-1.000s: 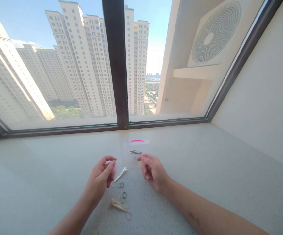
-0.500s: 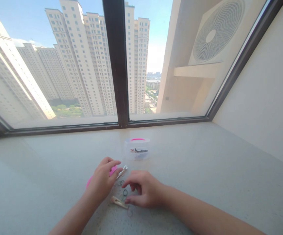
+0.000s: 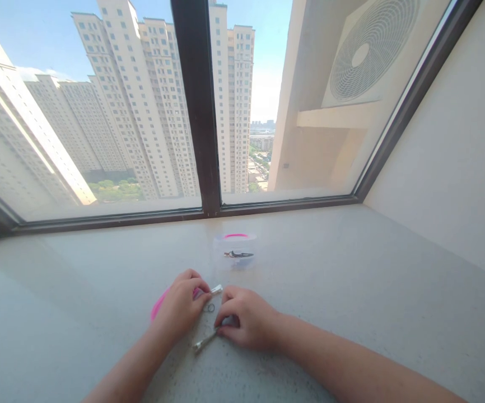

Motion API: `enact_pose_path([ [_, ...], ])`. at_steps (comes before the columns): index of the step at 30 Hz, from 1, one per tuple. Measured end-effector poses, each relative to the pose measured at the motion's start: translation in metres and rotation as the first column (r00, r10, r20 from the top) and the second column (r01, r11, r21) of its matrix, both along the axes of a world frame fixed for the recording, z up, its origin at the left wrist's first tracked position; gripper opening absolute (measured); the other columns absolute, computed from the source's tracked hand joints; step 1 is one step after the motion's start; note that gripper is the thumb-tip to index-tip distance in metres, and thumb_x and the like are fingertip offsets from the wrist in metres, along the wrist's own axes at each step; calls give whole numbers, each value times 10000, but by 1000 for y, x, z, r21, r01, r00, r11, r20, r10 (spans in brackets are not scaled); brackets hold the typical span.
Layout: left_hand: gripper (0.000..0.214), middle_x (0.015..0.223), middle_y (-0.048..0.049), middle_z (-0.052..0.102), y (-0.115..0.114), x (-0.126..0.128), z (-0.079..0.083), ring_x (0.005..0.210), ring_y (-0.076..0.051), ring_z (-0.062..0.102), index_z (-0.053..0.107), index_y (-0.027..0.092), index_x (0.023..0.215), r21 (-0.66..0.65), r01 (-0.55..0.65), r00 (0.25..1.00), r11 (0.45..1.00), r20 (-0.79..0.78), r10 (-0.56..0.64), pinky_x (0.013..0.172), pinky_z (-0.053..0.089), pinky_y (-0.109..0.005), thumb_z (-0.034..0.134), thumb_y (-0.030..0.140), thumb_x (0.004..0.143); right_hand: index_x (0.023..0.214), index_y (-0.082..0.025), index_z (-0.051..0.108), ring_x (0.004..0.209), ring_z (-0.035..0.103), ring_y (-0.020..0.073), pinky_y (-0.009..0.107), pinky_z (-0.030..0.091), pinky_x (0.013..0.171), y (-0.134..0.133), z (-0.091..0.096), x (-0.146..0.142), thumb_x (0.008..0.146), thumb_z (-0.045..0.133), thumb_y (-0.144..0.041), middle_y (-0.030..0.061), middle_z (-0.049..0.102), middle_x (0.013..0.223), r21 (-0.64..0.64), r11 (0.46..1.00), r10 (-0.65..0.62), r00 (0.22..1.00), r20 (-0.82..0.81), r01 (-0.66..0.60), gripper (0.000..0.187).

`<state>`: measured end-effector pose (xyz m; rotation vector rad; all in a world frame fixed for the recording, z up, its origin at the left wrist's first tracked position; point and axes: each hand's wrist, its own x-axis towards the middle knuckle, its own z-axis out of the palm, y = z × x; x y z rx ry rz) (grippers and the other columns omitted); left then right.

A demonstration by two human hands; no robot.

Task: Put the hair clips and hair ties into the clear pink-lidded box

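Note:
My left hand (image 3: 186, 299) is closed in a pinch on a pale, shiny hair clip (image 3: 217, 289), whose end sticks out past the fingertips. A pink object (image 3: 157, 307), partly hidden, lies beneath and beside this hand. My right hand (image 3: 246, 319) pinches one end of a beige hair clip (image 3: 204, 342), which points toward the lower left. Between the hands lie small thin hair ties (image 3: 209, 308) on the white sill. Whether the right hand also holds any ties is hidden by its fingers.
Beyond the hands stands a clear plastic box (image 3: 246, 263) with a pink curved strip at its top and a dark hair clip (image 3: 238, 254) on or in it. The white sill (image 3: 330, 268) ends at a dark window frame (image 3: 211, 210), with a white wall at right.
My right thumb and fingers have closed on the beige clip, which has turned. My left fingers have closed on the pale clip. The loose ties near my right hand no longer show.

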<state>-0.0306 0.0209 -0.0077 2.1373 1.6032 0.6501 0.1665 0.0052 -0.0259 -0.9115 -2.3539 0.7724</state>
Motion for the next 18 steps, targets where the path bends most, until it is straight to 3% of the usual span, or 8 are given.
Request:
enact_pose_path([
  [6,100,891,-50,603,1,2,0,901,-240,588,656,196,737,13,12,1000,1000,5,-12,829,441,-365,573,228,781,800,-177,770,664,505,121,237,416,645,5,-2,1,736,719,-118,18,552,779,38,999,-20,996,-87,23,101],
  [14,188,945,-77,621,2,-2,5,936,-262,595,681,179,875,74,0,1000,997,-17,2,864,442,-392,537,283,813,762,-145,732,590,476,90,235,411,615,21,9,13,739,720,-107,4,553,743,-81,983,-177,958,-223,163,46],
  [18,192,945,-76,618,3,-2,5,939,-267,596,702,189,838,62,13,999,998,-50,-10,867,439,-395,545,295,810,752,-140,705,605,475,97,234,398,598,26,10,16,757,725,-160,-1,543,734,-162,964,-247,930,-274,209,28],
])
